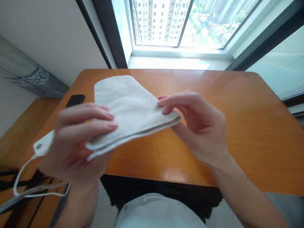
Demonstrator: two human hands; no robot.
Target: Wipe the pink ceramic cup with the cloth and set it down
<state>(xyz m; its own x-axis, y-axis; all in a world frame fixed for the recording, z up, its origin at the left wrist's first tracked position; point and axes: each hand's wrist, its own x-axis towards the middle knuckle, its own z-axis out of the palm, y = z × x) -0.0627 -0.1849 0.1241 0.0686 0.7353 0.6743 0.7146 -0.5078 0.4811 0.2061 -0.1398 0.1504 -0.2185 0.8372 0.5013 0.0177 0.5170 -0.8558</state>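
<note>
A white folded cloth (128, 107) is held up above the orange wooden table (249, 126). My left hand (78, 142) grips its near left end, fingers curled over the top and thumb beneath. My right hand (197, 123) pinches the cloth's right end between fingertips and thumb. The cloth's far part hangs over the table's back left area.
A black phone (75, 100) lies at the table's left edge. A white charger block (44, 145) with a white cable (28, 190) sits behind my left hand. A large window (180, 22) runs behind the table. Black straps (14, 182) lie on the wooden bench at left.
</note>
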